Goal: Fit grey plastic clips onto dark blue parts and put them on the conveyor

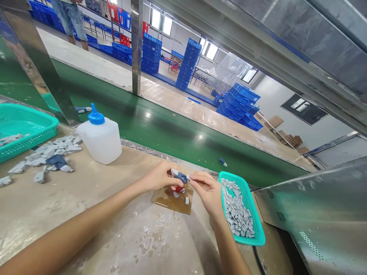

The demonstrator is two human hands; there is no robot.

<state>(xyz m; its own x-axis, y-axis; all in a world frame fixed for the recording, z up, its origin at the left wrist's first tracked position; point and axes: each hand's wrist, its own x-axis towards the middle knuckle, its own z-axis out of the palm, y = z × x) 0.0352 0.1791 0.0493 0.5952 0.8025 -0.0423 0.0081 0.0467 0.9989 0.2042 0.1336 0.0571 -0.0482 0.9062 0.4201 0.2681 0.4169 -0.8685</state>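
My left hand (pixel 162 177) holds a dark blue part (pixel 180 177) with a light grey end, above a brown wet-looking plate (pixel 169 201). At the part's right end, my right hand (pixel 205 187) pinches a small white piece (pixel 188 177). A red object (pixel 179 188) shows just under the left fingers; the hand partly hides it. Small grey pieces (pixel 187 200) lie on the plate. To the right of my right hand stands a turquoise basket (pixel 259 229) of small grey pieces.
A white bottle (pixel 103 141) with a blue cap stands left, beside loose grey pieces (pixel 54 149) and another turquoise basket (pixel 31 143). Beyond runs a green conveyor (pixel 172 133) carrying a dark part (pixel 222 161). A metal post (pixel 137 49) rises behind; a person (pixel 70 19) stands far left.
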